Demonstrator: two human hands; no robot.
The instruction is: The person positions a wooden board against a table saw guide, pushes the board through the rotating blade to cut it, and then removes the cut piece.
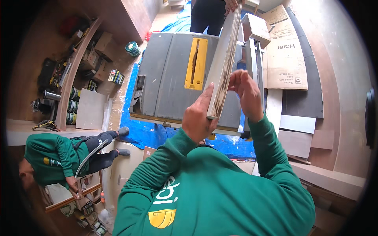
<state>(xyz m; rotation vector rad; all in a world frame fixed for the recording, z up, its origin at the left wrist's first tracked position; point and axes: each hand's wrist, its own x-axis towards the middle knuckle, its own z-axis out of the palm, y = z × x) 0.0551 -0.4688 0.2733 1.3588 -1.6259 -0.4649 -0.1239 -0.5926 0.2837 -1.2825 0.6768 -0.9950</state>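
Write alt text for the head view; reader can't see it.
A person in a green sweatshirt steadies a long board over a grey table saw, left hand against its near end, right hand at its right side. Another person's hand is at the far end; a co-worker is at left.

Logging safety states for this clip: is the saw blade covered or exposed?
Exposed: the toothed blade shows through the yellow plate, with no guard over it.

Long pale wooden board [222,59] extends over grey rectangular table saw [169,70]; blue plastic sheet [145,131] lies beneath saw; flat brown cardboard [285,53], right.
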